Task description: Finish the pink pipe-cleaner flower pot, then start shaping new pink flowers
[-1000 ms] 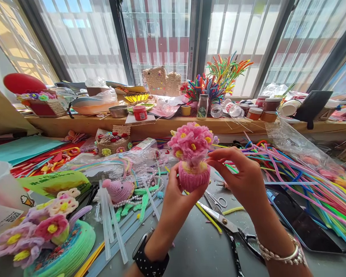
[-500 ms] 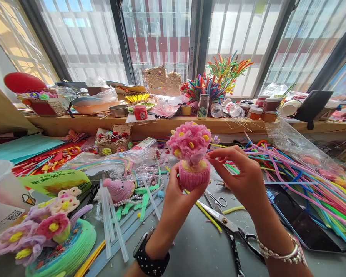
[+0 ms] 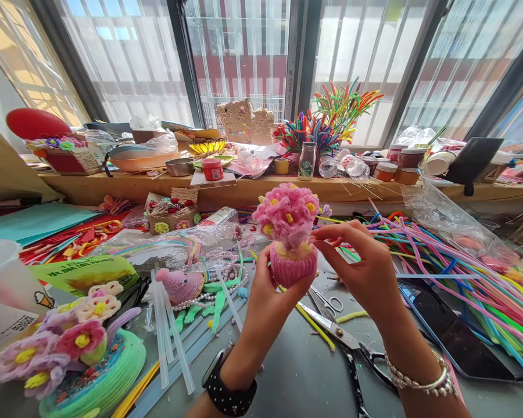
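Observation:
My left hand is wrapped round a small pink ribbed pot made of fuzzy pipe cleaner, holding it upright above the table. A round bunch of pink fuzzy flowers with yellow centres rises out of the pot, and a pale yellow layer shows at its rim. At the right side of the bunch, just above the rim, my right hand has thumb and forefinger pinched together; what lies between the tips is too small to make out. Below the hands, large scissors and smaller scissors lie on the grey table.
Loose coloured pipe cleaners and a dark phone lie at right. On the left are clear glue sticks, a pink knitted piece, a green flower base and a plastic cup. Jars line the sill.
My right hand has shifted very slightly left, its fingertips closer to the pot's rim. My left hand and the flower pot stay where they were.

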Demonstrator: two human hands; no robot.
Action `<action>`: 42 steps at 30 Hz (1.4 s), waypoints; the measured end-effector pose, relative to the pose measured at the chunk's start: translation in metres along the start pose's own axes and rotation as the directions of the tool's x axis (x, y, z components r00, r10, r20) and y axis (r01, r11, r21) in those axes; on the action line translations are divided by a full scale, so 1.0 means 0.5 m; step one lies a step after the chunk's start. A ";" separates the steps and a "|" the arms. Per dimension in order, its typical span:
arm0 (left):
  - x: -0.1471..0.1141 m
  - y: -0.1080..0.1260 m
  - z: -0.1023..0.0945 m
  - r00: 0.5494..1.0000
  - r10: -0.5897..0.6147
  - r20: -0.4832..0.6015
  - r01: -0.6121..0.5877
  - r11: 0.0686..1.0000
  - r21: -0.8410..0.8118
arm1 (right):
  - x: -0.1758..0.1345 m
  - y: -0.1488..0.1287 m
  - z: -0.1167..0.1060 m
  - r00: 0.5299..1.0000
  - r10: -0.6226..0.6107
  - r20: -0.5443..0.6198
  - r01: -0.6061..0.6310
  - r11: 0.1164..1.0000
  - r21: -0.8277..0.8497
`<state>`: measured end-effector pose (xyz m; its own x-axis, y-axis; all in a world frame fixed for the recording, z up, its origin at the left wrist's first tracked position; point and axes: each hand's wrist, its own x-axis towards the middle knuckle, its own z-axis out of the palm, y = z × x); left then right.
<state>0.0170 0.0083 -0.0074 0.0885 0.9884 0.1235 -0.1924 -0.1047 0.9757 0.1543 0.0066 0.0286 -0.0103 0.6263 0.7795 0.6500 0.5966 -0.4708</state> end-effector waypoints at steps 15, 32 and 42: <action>-0.001 0.007 0.000 1.000 0.006 0.002 -0.006 0.999 -0.032 | -0.001 -0.006 -0.015 1.000 -0.008 0.013 0.007 1.000 0.014; -0.003 0.005 -0.001 0.999 0.040 0.015 -0.040 0.999 -0.020 | 0.002 -0.004 -0.013 0.997 -0.072 -0.043 0.070 0.997 -0.032; -0.004 -0.006 0.002 0.996 0.084 -0.017 -0.083 0.994 0.074 | -0.003 -0.013 0.005 0.995 -0.068 -0.078 0.061 0.994 -0.085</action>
<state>0.0182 0.0067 -0.0106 0.0551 0.9778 0.2021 -0.1259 -0.1940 0.9729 0.1482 0.0032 0.0297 0.0047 0.5433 0.8395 0.7106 0.5889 -0.3851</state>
